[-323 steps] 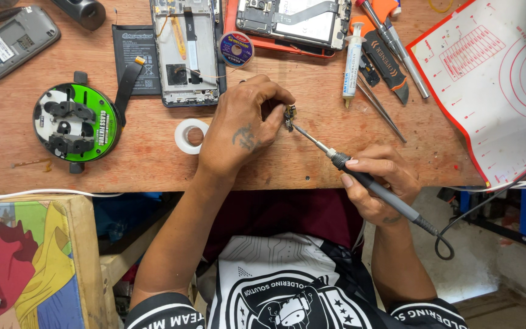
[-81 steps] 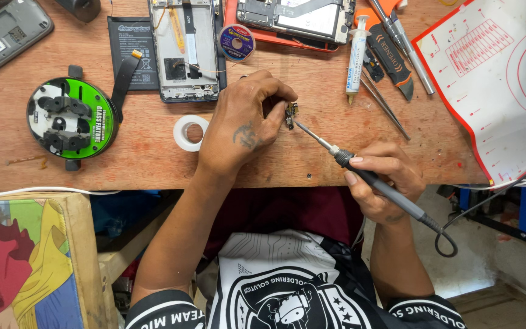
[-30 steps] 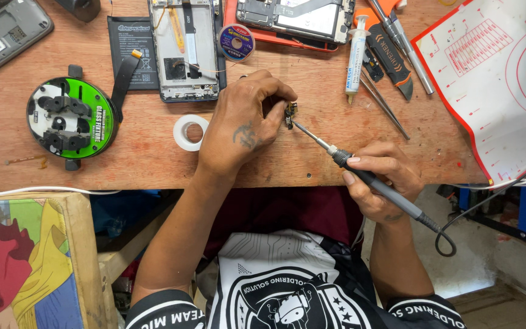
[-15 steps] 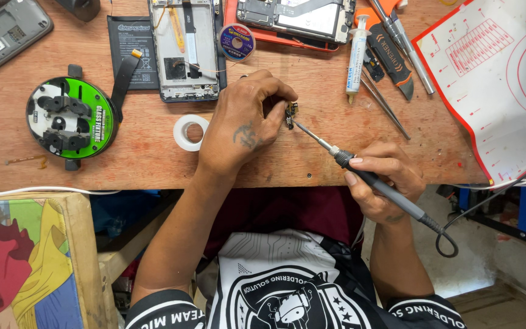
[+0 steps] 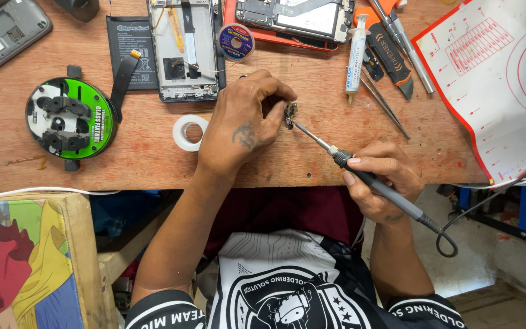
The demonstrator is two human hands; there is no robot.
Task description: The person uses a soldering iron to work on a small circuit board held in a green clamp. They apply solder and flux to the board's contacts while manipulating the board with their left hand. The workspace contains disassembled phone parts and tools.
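Wooden worktop point(image 5: 312, 164) stretches across my view, cluttered at its far edge. At far centre an opened phone shell point(image 5: 185, 49) lies with its insides and cables exposed, a flat black battery point(image 5: 130, 52) just left of it. Left of that, a round green fixture point(image 5: 71, 117) holds black clamps. A white tape roll point(image 5: 189, 132) sits just left of my left hand point(image 5: 243, 128), whose fingers are curled together, pinching a small component point(image 5: 290, 114) against the wood. My right hand point(image 5: 380, 180) is wrapped around a soldering iron point(image 5: 369, 180), its tip touching that component.
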